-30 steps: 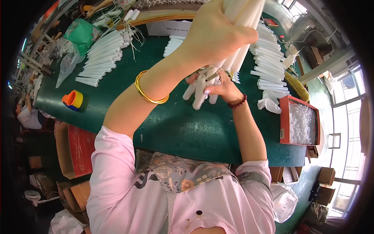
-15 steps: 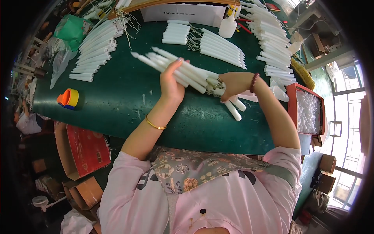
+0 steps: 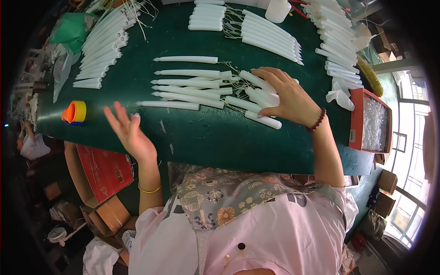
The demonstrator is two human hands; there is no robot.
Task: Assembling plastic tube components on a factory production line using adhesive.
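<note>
White candle-shaped sticks (image 3: 188,84) lie spread side by side on the green table, pointed ends to the left. Thin pale wires (image 3: 236,82) run from them to shorter white tubes (image 3: 262,120) on the right. Over those tubes is my right hand (image 3: 293,98), cupped, with thumb and fingers wide apart and touching them; part of the tubes is hidden beneath it. My left hand (image 3: 133,137) is raised at the table's near edge, left of the sticks, fingers spread and nothing in it.
Wired sticks and tubes (image 3: 270,39) lie neatly farther back. Piles of white pieces flank them, left (image 3: 103,48) and right (image 3: 337,41). Orange and yellow tape rolls (image 3: 78,112) stand at left. A red box (image 3: 355,119) of small white pieces sits at right.
The bundle of sticks and tubes that both hands held is now spread on the table. My left hand has let go and drawn back left; my right hand has loosened over the tubes.
</note>
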